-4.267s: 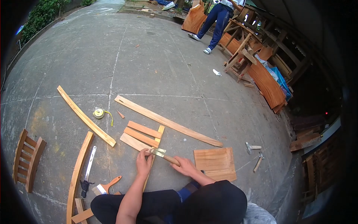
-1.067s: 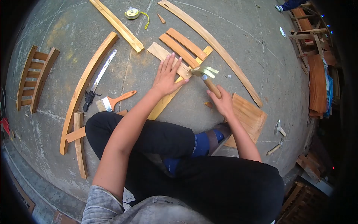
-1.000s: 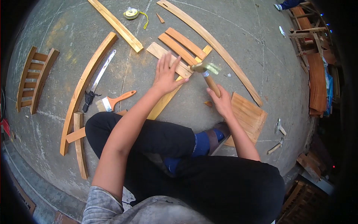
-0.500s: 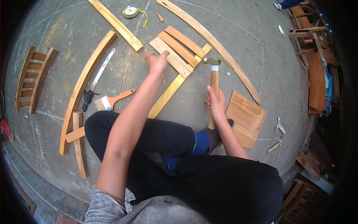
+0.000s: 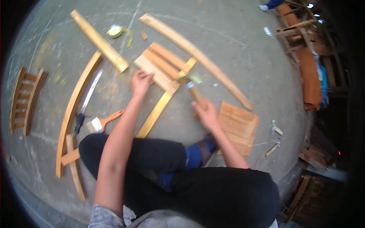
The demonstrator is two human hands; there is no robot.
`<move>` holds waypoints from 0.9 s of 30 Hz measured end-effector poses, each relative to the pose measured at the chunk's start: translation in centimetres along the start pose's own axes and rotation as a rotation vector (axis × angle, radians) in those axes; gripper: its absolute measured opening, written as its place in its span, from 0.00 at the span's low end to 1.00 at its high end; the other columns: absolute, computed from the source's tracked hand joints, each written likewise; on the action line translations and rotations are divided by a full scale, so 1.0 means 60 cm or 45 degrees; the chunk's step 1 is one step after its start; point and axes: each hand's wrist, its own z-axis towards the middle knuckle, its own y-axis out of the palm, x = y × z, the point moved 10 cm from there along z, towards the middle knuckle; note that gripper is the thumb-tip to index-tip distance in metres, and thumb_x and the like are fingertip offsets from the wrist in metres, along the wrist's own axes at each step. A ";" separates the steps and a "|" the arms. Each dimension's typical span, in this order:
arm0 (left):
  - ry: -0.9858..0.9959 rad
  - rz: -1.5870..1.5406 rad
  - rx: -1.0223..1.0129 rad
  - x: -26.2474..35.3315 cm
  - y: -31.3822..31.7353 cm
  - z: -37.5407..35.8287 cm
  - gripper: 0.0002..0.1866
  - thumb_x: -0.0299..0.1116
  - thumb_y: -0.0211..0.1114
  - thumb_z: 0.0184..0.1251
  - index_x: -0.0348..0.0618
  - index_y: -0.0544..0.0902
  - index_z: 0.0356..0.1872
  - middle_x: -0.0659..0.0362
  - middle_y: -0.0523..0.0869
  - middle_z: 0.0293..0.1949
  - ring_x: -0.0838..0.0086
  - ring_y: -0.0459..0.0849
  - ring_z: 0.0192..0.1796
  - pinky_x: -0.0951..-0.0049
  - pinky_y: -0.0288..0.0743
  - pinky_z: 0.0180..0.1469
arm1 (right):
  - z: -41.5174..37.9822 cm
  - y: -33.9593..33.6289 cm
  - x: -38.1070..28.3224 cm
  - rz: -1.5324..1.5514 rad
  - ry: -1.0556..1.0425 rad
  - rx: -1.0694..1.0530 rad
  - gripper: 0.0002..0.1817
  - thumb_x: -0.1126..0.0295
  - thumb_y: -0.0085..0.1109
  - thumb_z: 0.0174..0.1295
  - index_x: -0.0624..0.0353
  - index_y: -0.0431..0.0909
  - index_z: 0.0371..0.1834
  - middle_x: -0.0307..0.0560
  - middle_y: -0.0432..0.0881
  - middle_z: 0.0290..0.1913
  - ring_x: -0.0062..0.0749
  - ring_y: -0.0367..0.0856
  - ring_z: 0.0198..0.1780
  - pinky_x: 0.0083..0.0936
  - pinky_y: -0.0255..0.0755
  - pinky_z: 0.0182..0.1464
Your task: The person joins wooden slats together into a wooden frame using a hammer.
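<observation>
My right hand (image 5: 206, 113) is wrapped round the wooden handle of a hammer (image 5: 194, 91). The blurred hammer head overlaps the lower right end of a pale wooden slat (image 5: 161, 77). At the slat's near edge, my left hand (image 5: 141, 83) grips it with curled fingers and thumb. Two redder slats (image 5: 162, 63) lie alongside it, farther from me. The right ends of all three meet a long yellowish wooden strip (image 5: 156, 114), which runs back toward my knee.
A curved beam (image 5: 78, 97), handsaw (image 5: 92, 90) and paintbrush (image 5: 108, 119) lie to the left, near a slatted frame (image 5: 27, 100). Beyond are a straight beam (image 5: 99, 41), tape measure (image 5: 115, 31) and curved rail (image 5: 197, 57). A square board (image 5: 239, 125) and two tools (image 5: 274, 138) sit right.
The hammer head has swung down and left onto the pale slat's right end. My left hand still holds that slat, its fingers now more curled. The whole view has shifted.
</observation>
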 end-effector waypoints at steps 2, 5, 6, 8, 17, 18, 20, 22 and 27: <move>0.040 -0.045 -0.060 -0.007 -0.001 0.003 0.31 0.32 0.81 0.72 0.26 0.75 0.67 0.49 0.91 0.50 0.67 0.92 0.50 0.69 0.93 0.47 | -0.011 0.020 0.021 0.140 0.066 -0.052 0.26 0.45 0.70 0.73 0.61 0.85 0.52 0.54 0.86 0.32 0.38 0.85 0.35 0.41 0.79 0.43; 0.006 -0.149 -0.071 -0.032 -0.007 0.011 0.29 0.32 0.81 0.72 0.30 0.75 0.64 0.50 0.90 0.49 0.68 0.91 0.50 0.69 0.92 0.47 | -0.024 0.020 0.025 0.011 0.017 -0.031 0.31 0.42 0.69 0.73 0.62 0.85 0.60 0.62 0.90 0.41 0.54 0.90 0.44 0.46 0.81 0.50; -0.002 -0.148 -0.088 -0.039 -0.008 0.013 0.29 0.31 0.80 0.72 0.31 0.74 0.65 0.51 0.89 0.49 0.69 0.91 0.49 0.70 0.91 0.48 | -0.024 0.021 0.031 -0.014 0.008 -0.004 0.32 0.42 0.69 0.73 0.62 0.85 0.63 0.64 0.90 0.44 0.57 0.91 0.48 0.47 0.81 0.52; 0.011 -0.153 -0.083 -0.047 -0.011 0.016 0.27 0.31 0.79 0.73 0.31 0.73 0.63 0.52 0.89 0.48 0.71 0.90 0.47 0.71 0.91 0.48 | -0.026 0.020 0.019 -0.014 -0.023 -0.044 0.35 0.41 0.68 0.73 0.62 0.84 0.66 0.68 0.90 0.47 0.62 0.91 0.53 0.48 0.81 0.57; 0.048 -0.158 -0.150 -0.024 -0.010 0.001 0.21 0.31 0.78 0.75 0.36 0.73 0.55 0.56 0.87 0.41 0.72 0.89 0.43 0.71 0.91 0.49 | -0.038 0.001 -0.054 0.027 -0.052 -0.053 0.30 0.43 0.65 0.76 0.62 0.83 0.59 0.65 0.87 0.42 0.61 0.89 0.46 0.47 0.79 0.49; 0.038 -0.166 -0.162 -0.026 -0.007 0.004 0.21 0.31 0.78 0.75 0.36 0.72 0.54 0.55 0.87 0.41 0.72 0.89 0.44 0.71 0.91 0.49 | -0.040 -0.003 -0.071 0.060 -0.106 -0.010 0.29 0.44 0.65 0.76 0.62 0.82 0.58 0.64 0.87 0.42 0.59 0.89 0.46 0.47 0.79 0.49; 0.013 -0.167 -0.188 -0.031 -0.010 0.008 0.21 0.30 0.78 0.75 0.37 0.72 0.53 0.54 0.87 0.42 0.71 0.89 0.44 0.71 0.91 0.49 | -0.048 0.009 -0.085 0.138 -0.045 -0.045 0.28 0.46 0.66 0.76 0.63 0.82 0.59 0.62 0.86 0.42 0.54 0.88 0.46 0.45 0.78 0.49; -0.003 -0.172 -0.183 -0.034 -0.012 0.006 0.21 0.30 0.78 0.75 0.37 0.71 0.53 0.54 0.87 0.43 0.71 0.89 0.44 0.70 0.92 0.50 | -0.057 0.019 -0.086 0.232 -0.026 -0.032 0.25 0.48 0.66 0.77 0.61 0.80 0.57 0.54 0.83 0.37 0.43 0.85 0.40 0.40 0.76 0.43; -0.013 -0.169 -0.187 -0.035 -0.012 0.006 0.21 0.27 0.77 0.76 0.37 0.70 0.54 0.53 0.87 0.44 0.69 0.90 0.46 0.69 0.92 0.51 | -0.075 0.053 -0.037 0.288 0.051 -0.031 0.19 0.54 0.68 0.78 0.57 0.79 0.56 0.36 0.78 0.28 0.21 0.77 0.28 0.27 0.73 0.32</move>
